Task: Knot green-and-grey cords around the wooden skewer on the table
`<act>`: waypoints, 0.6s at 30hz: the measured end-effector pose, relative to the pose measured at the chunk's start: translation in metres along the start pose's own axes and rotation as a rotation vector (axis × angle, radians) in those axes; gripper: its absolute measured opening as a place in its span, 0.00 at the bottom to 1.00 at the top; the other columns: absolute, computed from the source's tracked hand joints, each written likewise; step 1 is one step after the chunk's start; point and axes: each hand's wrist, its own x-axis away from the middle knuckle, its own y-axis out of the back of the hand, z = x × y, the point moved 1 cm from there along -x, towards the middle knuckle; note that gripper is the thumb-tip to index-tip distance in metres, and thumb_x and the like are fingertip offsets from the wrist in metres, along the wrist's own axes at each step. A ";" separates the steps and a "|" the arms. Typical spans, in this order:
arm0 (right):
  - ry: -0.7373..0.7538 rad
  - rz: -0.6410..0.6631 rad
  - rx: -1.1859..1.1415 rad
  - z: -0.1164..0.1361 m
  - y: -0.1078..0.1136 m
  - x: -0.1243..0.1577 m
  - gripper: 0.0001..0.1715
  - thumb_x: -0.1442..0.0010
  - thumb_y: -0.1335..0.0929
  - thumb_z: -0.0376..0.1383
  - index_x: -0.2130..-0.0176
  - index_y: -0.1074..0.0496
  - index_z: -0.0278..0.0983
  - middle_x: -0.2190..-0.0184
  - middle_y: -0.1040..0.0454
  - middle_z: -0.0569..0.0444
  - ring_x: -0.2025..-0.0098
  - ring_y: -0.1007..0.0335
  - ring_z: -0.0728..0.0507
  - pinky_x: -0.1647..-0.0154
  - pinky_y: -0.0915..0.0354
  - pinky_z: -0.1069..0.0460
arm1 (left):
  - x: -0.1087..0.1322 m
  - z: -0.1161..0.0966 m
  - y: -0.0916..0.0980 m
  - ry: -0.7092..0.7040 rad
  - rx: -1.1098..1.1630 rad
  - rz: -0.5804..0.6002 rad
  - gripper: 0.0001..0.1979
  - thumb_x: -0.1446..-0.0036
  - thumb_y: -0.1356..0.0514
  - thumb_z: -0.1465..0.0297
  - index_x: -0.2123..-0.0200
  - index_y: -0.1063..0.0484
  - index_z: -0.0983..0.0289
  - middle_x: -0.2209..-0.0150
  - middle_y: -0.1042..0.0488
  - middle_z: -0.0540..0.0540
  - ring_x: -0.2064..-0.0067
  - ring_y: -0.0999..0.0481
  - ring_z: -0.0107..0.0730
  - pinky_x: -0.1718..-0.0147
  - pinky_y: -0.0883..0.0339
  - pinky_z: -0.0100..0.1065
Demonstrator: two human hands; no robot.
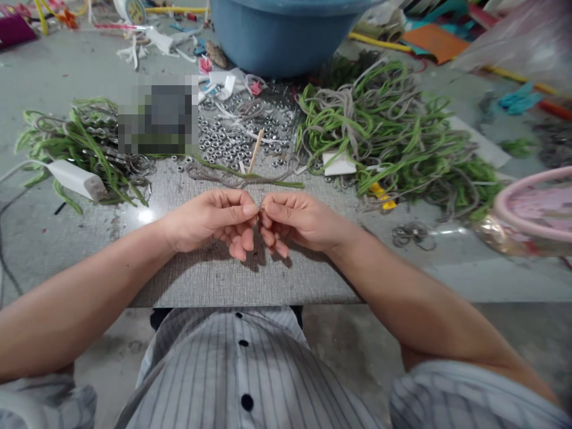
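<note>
My left hand (214, 219) and my right hand (298, 220) meet fingertip to fingertip over a grey textured board (214, 280). Both are pinched closed on something small between thumb and forefinger that I cannot make out. A green and grey cord (241, 174) lies on the board just beyond my fingers. Behind it is a heap of small metal nuts (223, 140) with a thin wooden stick (255, 152) resting on it.
A big tangle of green and grey cords (384, 131) sits at the right, a smaller bundle (80, 143) at the left beside a white block (74, 179). A blue basin (286, 36) stands behind. A pink-rimmed container (531, 208) is at the right edge.
</note>
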 end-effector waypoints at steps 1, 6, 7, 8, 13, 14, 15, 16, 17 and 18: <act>0.005 0.005 -0.009 0.000 -0.001 0.000 0.24 0.44 0.29 0.52 0.73 0.34 0.35 0.81 0.26 0.60 0.85 0.32 0.53 0.85 0.36 0.59 | 0.000 0.000 -0.001 0.000 0.006 0.010 0.19 0.47 0.33 0.57 0.71 0.33 0.67 0.77 0.22 0.51 0.79 0.23 0.27 0.78 0.28 0.25; -0.007 0.036 -0.082 -0.003 -0.004 -0.002 0.25 0.46 0.28 0.53 0.75 0.33 0.35 0.81 0.27 0.59 0.83 0.31 0.53 0.83 0.35 0.59 | -0.001 0.000 -0.003 -0.009 -0.024 0.021 0.20 0.46 0.34 0.55 0.71 0.31 0.67 0.78 0.23 0.52 0.78 0.23 0.27 0.78 0.29 0.24; -0.017 0.039 -0.097 -0.003 -0.004 -0.002 0.26 0.46 0.28 0.54 0.75 0.32 0.35 0.81 0.27 0.59 0.83 0.31 0.53 0.83 0.34 0.59 | -0.001 0.000 -0.003 -0.010 -0.029 0.019 0.19 0.47 0.34 0.56 0.71 0.31 0.67 0.78 0.23 0.52 0.78 0.24 0.26 0.78 0.29 0.24; -0.027 0.041 -0.111 -0.003 -0.004 -0.003 0.26 0.46 0.28 0.54 0.75 0.32 0.35 0.81 0.26 0.59 0.83 0.31 0.53 0.82 0.34 0.59 | -0.001 0.000 -0.003 -0.011 -0.030 0.019 0.19 0.47 0.33 0.56 0.71 0.30 0.67 0.78 0.23 0.51 0.78 0.24 0.26 0.78 0.29 0.24; -0.060 0.054 -0.128 -0.003 -0.002 -0.003 0.25 0.47 0.27 0.53 0.75 0.32 0.35 0.80 0.26 0.58 0.81 0.30 0.52 0.81 0.33 0.59 | 0.000 0.001 -0.003 -0.027 -0.034 0.017 0.19 0.47 0.33 0.57 0.71 0.30 0.67 0.78 0.23 0.51 0.79 0.24 0.26 0.78 0.29 0.24; -0.059 0.058 -0.125 -0.002 -0.002 -0.003 0.25 0.47 0.27 0.52 0.75 0.32 0.34 0.80 0.26 0.58 0.81 0.30 0.52 0.80 0.33 0.59 | 0.000 0.001 -0.003 -0.030 -0.037 0.016 0.18 0.47 0.33 0.57 0.72 0.30 0.67 0.78 0.23 0.52 0.79 0.24 0.26 0.78 0.29 0.24; -0.057 0.062 -0.122 -0.002 -0.003 -0.002 0.25 0.47 0.27 0.52 0.75 0.32 0.34 0.80 0.26 0.58 0.81 0.29 0.52 0.80 0.33 0.59 | 0.000 0.002 -0.003 -0.033 -0.040 0.015 0.18 0.46 0.33 0.57 0.72 0.30 0.67 0.78 0.23 0.52 0.79 0.24 0.26 0.78 0.29 0.24; -0.055 0.064 -0.120 -0.002 -0.003 -0.002 0.24 0.47 0.27 0.52 0.75 0.32 0.34 0.80 0.26 0.58 0.81 0.29 0.52 0.80 0.33 0.59 | 0.000 0.002 -0.003 -0.037 -0.045 0.015 0.18 0.46 0.34 0.57 0.72 0.30 0.67 0.79 0.23 0.52 0.79 0.24 0.26 0.78 0.29 0.24; -0.052 0.067 -0.117 -0.002 -0.003 -0.002 0.24 0.47 0.27 0.51 0.74 0.32 0.34 0.80 0.25 0.58 0.81 0.29 0.52 0.80 0.32 0.59 | 0.000 0.002 -0.003 -0.040 -0.048 0.017 0.18 0.46 0.34 0.57 0.72 0.30 0.67 0.79 0.23 0.52 0.79 0.24 0.26 0.78 0.30 0.24; -0.046 0.069 -0.114 -0.002 -0.003 -0.001 0.24 0.47 0.27 0.51 0.74 0.32 0.34 0.80 0.25 0.57 0.81 0.29 0.52 0.80 0.32 0.59 | 0.000 0.002 -0.003 -0.045 -0.051 0.018 0.18 0.46 0.34 0.57 0.72 0.30 0.67 0.79 0.23 0.52 0.79 0.24 0.26 0.78 0.30 0.24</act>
